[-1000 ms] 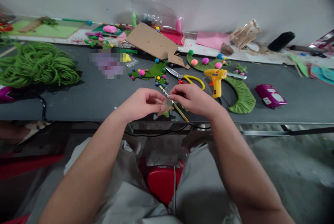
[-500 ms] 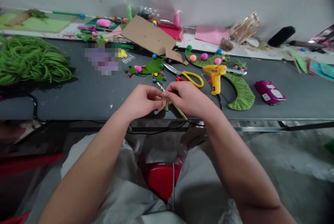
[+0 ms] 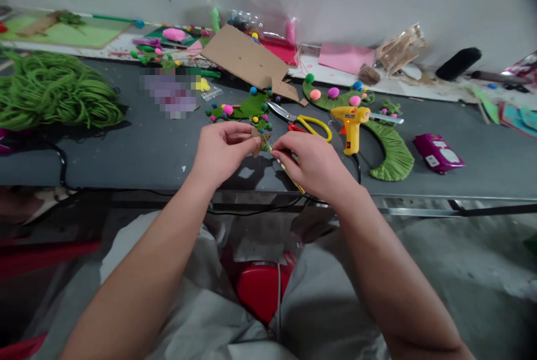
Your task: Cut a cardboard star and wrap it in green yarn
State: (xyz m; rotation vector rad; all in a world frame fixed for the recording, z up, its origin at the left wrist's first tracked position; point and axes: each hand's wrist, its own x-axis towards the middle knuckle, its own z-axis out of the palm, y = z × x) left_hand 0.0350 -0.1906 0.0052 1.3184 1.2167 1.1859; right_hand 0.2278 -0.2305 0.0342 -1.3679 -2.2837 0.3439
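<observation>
My left hand is closed, its thumb and fingers pinching a small brown cardboard piece with green yarn on it. Close beside it my right hand is closed too, with its fingertips pinched at the yarn's end. A thin yellow patterned pencil-like stick shows below the right hand; whether the fingers touch it I cannot tell. Just beyond the hands lie a green piece with coloured pom-poms and scissors with yellow and red handles.
A yellow glue gun stands right of the scissors, near a green yarn-wrapped crescent with pom-poms. Further right lies a purple packet. A heap of green yarn is at left. Cardboard leans behind; a cable hangs along the table's front edge.
My hands have moved slightly apart, and the cardboard piece in my left hand has come up and into clearer view. The whole scene has shifted a little to the right.
</observation>
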